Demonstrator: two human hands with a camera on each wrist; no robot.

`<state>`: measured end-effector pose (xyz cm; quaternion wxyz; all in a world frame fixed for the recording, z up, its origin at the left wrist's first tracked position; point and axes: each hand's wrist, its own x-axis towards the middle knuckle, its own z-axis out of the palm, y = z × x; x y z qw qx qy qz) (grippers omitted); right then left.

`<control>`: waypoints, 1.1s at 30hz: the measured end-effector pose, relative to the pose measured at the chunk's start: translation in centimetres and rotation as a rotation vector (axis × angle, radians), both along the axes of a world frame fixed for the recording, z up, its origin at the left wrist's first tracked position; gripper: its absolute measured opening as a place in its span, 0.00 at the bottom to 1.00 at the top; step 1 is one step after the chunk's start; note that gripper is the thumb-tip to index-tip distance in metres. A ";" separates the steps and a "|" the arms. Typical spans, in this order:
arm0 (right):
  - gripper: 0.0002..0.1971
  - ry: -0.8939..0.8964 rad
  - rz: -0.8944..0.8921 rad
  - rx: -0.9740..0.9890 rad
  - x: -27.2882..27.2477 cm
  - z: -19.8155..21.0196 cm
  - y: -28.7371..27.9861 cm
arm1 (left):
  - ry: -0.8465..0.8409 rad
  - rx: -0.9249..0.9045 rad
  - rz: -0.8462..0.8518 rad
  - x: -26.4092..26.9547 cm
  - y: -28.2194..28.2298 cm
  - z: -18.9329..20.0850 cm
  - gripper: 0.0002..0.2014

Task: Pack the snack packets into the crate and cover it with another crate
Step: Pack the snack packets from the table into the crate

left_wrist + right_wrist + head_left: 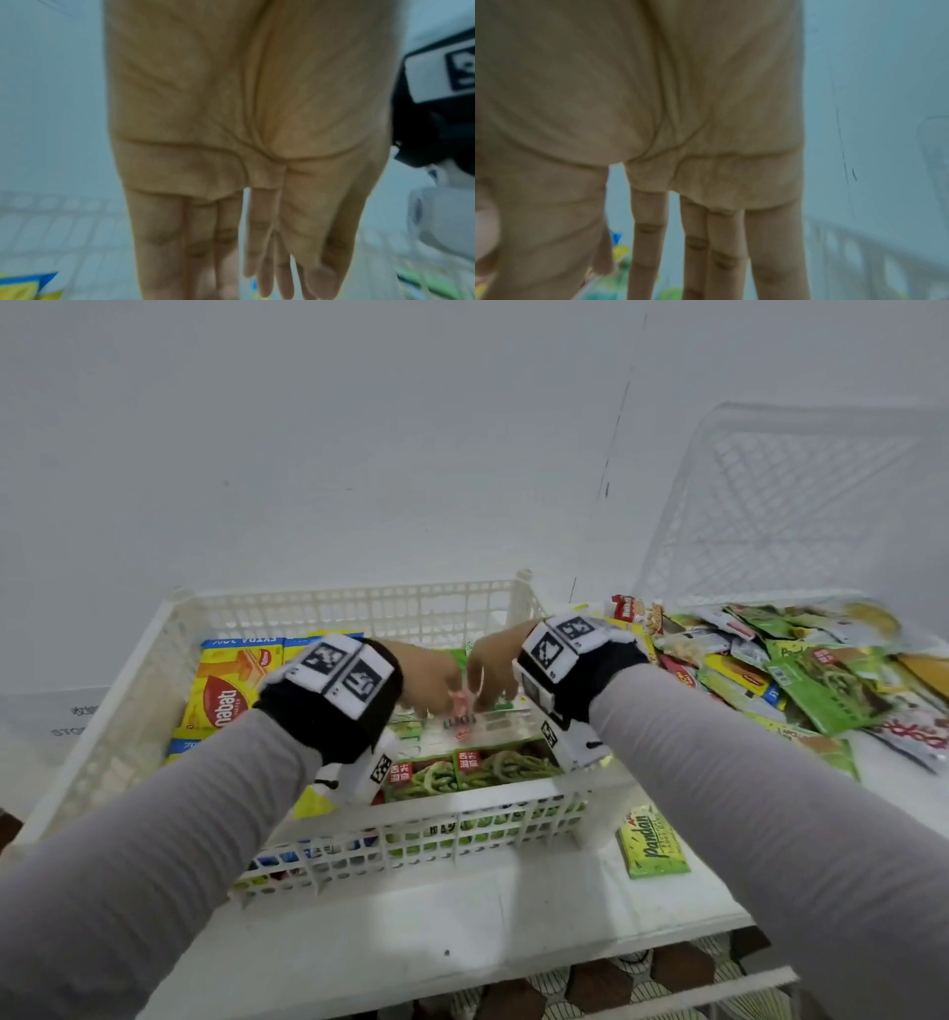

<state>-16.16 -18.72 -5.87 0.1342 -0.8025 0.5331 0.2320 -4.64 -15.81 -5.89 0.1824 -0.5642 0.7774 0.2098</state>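
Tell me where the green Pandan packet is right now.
In the head view the Pandan packet lies flat on the white table, outside the crate, just off its near right corner and apart from the heap of packets.

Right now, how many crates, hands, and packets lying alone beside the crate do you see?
Crates: 2, the packed crate and the empty crate by the wall.
Hands: 2, left hand and right hand.
Lone packets: 1, the Pandan packet.
Total: 5.

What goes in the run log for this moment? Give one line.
stage: packing | left hand, right hand: fingers straight, over packets in crate | loose packets: right | second crate: unused
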 end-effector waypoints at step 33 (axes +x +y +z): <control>0.42 -0.148 -0.890 -0.368 -40.3 -6.6 -1.5 | -0.089 -0.205 -0.213 -27.8 -11.5 1.5 0.45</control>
